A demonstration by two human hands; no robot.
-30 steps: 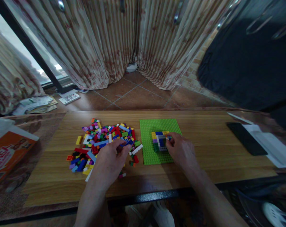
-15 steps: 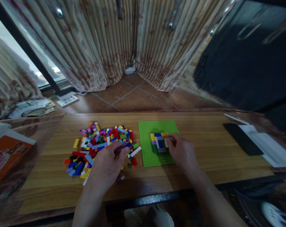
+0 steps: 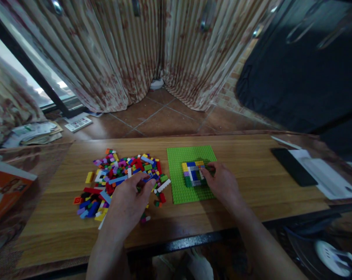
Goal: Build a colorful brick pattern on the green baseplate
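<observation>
Shifted slightly since the frame half a second earlier, with the thumb of the right hand (image 3: 222, 182) now farther over the right edge of the block assembly (image 3: 192, 175). Cannot tell whether grasping a small piece between thumb and index finger. Locate the assembly on the green baseplate (image 3: 178, 194), built low in yellow, blue, gray, purple and green. Find the left hand (image 3: 131, 196) over the near right part of the loose block pile (image 3: 117, 169), with thumb and index finger curled toward each other; cannot tell whether pinching a blue block or merely beside it. Note, toward the right end of the wooden table (image 3: 251, 190), a flat black object (image 3: 293, 166).
</observation>
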